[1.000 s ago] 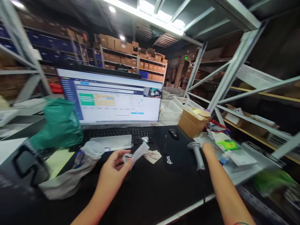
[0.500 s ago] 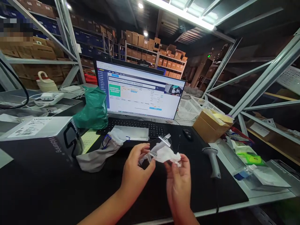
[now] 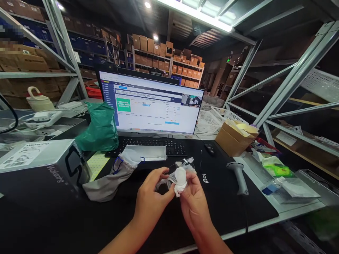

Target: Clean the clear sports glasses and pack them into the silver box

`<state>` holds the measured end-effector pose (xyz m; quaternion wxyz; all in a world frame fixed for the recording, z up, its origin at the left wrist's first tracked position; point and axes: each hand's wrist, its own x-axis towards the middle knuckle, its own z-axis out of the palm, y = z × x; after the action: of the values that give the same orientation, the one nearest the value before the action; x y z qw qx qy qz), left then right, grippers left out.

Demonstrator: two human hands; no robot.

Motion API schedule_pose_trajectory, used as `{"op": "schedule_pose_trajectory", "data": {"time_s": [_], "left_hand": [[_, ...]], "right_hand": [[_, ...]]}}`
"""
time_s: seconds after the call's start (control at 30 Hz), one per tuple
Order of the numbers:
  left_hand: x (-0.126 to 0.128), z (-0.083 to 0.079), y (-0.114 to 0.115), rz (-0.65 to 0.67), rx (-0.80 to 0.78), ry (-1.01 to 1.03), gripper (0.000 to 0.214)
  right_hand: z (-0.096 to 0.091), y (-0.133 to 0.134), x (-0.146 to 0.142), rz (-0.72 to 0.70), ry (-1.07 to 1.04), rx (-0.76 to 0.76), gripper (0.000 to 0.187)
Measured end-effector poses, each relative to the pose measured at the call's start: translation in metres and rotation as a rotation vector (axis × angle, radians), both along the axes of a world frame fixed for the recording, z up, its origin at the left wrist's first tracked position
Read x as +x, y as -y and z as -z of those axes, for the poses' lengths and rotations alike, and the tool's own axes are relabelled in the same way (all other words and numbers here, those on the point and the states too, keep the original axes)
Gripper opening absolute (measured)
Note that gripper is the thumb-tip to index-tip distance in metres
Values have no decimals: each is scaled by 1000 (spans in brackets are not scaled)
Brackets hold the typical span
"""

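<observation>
Both my hands meet above the black desk mat (image 3: pixel 227 208). My left hand (image 3: pixel 150 197) pinches a small clear plastic bag (image 3: pixel 185 164) at its edge. My right hand (image 3: pixel 192 199) is closed on a crumpled white paper or cloth (image 3: pixel 180 180), pressed against the bag. What lies inside the bag I cannot make out. A grey drawstring pouch (image 3: pixel 111 176) lies just left of my hands, and a grey handheld barcode scanner (image 3: pixel 239 174) lies to the right.
Behind my hands stand a keyboard (image 3: pixel 159 144), a lit monitor (image 3: pixel 150 104) and a mouse (image 3: pixel 209 149). A green bag (image 3: pixel 99 127) and a dark box (image 3: pixel 45 169) sit left. A cardboard box (image 3: pixel 231 139) and packets sit right. Metal shelving surrounds the desk.
A second ago my right hand was out by the scanner and my left held the bag alone. Since then my right hand has joined it, and the white wad is now bunched tighter against the bag.
</observation>
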<state>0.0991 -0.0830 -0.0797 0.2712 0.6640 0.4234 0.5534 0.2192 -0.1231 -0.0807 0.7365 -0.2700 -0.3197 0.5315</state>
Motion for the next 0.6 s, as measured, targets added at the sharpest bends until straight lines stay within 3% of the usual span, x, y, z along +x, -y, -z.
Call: {"op": "schedule_pose_trajectory", "data": {"time_s": [0.1,0.23,0.37,0.47,0.6], "left_hand": [[-1,-1,2,-5,-3,-1,35],[-3,-1,5,14,37,-10,39],[-5,-1,5,8,72,-41,39],[-9,-3,3,-24,159,-101,39],[-12,-4,7,-60,285,-207,38]], "right_hand": [[5,4,-2,55,87,-43,44],[12,7,-6,251,180,-80,66],[8,6,-6,391,212,-71,60],[-2,5,-2,354,222,-51,58],[-12,8,10,199,204,-16,57]]}}
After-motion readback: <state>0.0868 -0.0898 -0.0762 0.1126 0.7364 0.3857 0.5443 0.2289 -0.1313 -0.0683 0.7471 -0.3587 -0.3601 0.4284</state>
